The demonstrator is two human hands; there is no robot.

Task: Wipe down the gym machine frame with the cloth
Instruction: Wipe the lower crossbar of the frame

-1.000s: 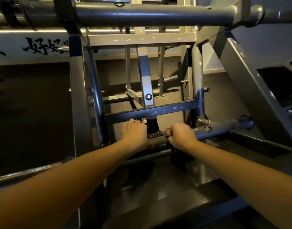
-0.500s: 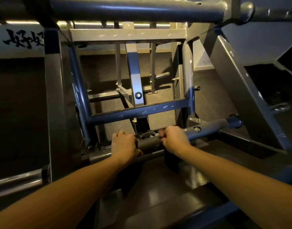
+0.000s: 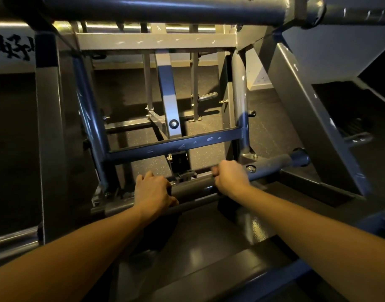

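Note:
The gym machine frame (image 3: pixel 176 145) is grey and blue steel tubing, seen from above. A low round bar (image 3: pixel 278 162) runs across in front of me. My left hand (image 3: pixel 153 191) and my right hand (image 3: pixel 229 177) are both closed over this bar, about a hand's width apart. Between them a dark grey cloth (image 3: pixel 192 187) appears to lie wrapped over the bar, with dark ends hanging under each hand. In the dim light the cloth is hard to separate from the metal.
A thick tube (image 3: pixel 165 7) crosses overhead close to the camera. A slanted grey beam (image 3: pixel 313 118) rises at the right and an upright post (image 3: pixel 48 138) stands at the left. The dark rubber floor (image 3: pixel 209 153) shows through the frame.
My left hand has slid left and towards me along the bar, widening the gap between the hands. The right hand has stayed in about the same place. The view has shifted slightly.

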